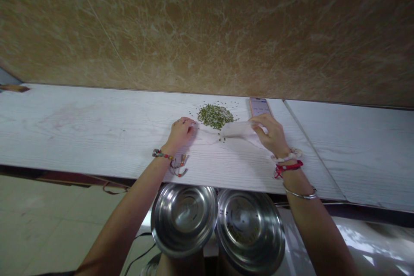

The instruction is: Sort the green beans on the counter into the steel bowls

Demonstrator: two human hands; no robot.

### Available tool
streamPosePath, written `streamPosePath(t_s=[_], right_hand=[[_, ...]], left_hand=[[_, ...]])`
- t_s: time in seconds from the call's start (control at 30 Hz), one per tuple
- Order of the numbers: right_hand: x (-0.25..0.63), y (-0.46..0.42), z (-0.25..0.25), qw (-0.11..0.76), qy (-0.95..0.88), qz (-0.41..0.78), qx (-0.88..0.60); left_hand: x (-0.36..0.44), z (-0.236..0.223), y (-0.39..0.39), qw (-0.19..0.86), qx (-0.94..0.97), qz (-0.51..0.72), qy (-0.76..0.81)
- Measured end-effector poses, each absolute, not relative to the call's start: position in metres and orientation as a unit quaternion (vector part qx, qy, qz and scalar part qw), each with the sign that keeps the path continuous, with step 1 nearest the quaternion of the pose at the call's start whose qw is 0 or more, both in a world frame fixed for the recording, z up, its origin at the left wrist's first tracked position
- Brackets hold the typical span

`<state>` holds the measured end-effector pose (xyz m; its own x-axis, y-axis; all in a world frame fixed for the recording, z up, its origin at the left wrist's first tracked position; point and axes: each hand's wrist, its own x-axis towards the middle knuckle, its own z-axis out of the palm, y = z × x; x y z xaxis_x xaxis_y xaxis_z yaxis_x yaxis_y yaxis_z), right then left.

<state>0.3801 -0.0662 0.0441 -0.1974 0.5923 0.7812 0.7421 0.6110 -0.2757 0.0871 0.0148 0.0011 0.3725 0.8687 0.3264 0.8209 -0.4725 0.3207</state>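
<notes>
A pile of small green beans mixed with pale grains (215,116) lies on the white wood-grain counter (97,129). In front of the pile, a thin, see-through white sheet (237,129) stretches between my hands; whether it is plastic or paper I cannot tell. My right hand (271,133) pinches its raised right end. At the sheet's left end rests my left hand (181,133), thumb and fingers closed on the edge, just left of the pile. A few beans lie close to the sheet's middle fold.
Behind the right hand lies a phone (259,106) with its screen lit. Two steel bowls stand below the counter's front edge: the left bowl (184,215) and the right bowl (249,228), which has some beans inside. A brown marbled wall (207,30) rises behind.
</notes>
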Motion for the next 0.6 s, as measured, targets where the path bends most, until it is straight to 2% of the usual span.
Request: streamPosePath(t_s=[0.6], right_hand=[[0.3820,-0.0668,0.0447,0.445,-0.773,-0.075,-0.447]], left_hand=[[0.0873,-0.0009,0.0162,0.052,0.823,0.236,0.513]])
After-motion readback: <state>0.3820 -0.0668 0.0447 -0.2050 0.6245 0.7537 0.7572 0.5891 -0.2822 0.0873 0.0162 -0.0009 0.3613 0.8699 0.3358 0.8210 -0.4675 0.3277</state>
